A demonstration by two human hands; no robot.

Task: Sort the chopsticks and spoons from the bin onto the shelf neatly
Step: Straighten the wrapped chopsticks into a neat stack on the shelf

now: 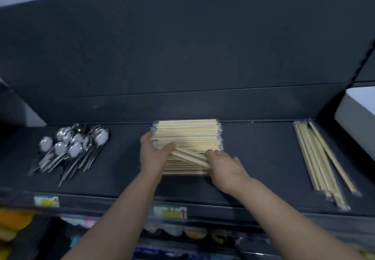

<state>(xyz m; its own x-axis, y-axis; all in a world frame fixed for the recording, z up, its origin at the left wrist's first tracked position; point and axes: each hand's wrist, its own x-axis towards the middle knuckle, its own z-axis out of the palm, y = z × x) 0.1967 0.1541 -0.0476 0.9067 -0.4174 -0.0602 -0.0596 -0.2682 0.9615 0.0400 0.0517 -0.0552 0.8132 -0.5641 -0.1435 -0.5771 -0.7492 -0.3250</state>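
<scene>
The stack (188, 134) of wrapped chopsticks is seen lying flat in the middle of the dark shelf (253, 148), its sticks running side to side, and both hands are on it. The stack's left end is gripped by the left hand (154, 154), with the thumb laid over the top and the fingers wrapped round the far side. Across the stack's near half, a few slanted pairs (190, 156) are lying crooked over the straight rows. Their right ends are held under the curled fingers of the right hand (225, 168), which is set at the stack's near right corner. Whether the thumb is tucked beneath cannot be told. Well to the left of the stack, a heap of steel spoons (71, 148) is spread on the same shelf, bowls away from the camera and handles fanned toward the front edge. Well to the right of the stack, a looser bundle (320, 162) of wrapped chopsticks is laid front to back, one pair splayed off to its right side. Farther right of the stack, a white box (357, 117) is partly seen at the picture's edge. Below the stack, a price label (170, 212) is fixed to the shelf's front lip, and blurred coloured goods are made out underneath.
</scene>
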